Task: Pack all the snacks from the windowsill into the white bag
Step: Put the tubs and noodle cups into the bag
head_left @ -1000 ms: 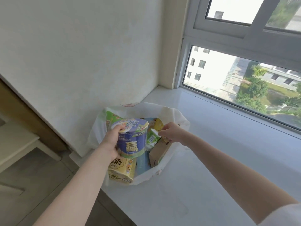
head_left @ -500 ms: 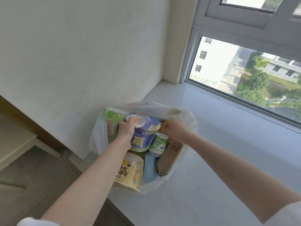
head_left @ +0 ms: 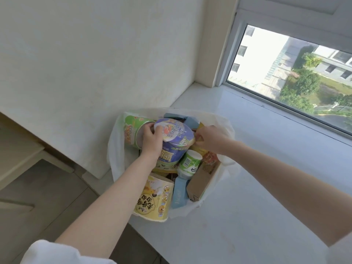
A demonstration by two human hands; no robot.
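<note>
The white bag (head_left: pixel 227 128) lies open at the left end of the windowsill (head_left: pixel 266 168), full of snacks. My left hand (head_left: pixel 151 142) grips a purple noodle cup (head_left: pixel 175 145), tilted on top of the pile inside the bag. My right hand (head_left: pixel 208 139) is closed on a yellow packet (head_left: pixel 208 156) at the bag's right rim. Below them sit a small green and white cup (head_left: pixel 190 164), a brown carton (head_left: pixel 202 181), a light blue box (head_left: pixel 179 193) and a yellow noodle cup (head_left: pixel 155 199). A green noodle cup (head_left: pixel 133 130) lies at the back left.
A white wall (head_left: pixel 95 54) rises just left of the bag. The window (head_left: pixel 295 73) runs along the sill's far side. Below the sill's left edge are the floor (head_left: pixel 47 197) and a pale piece of furniture (head_left: pixel 17 155).
My left hand has pushed the purple noodle cup further back and down into the bag, tilting it. My right hand has shifted to the bag's right rim. The camera has moved closer.
</note>
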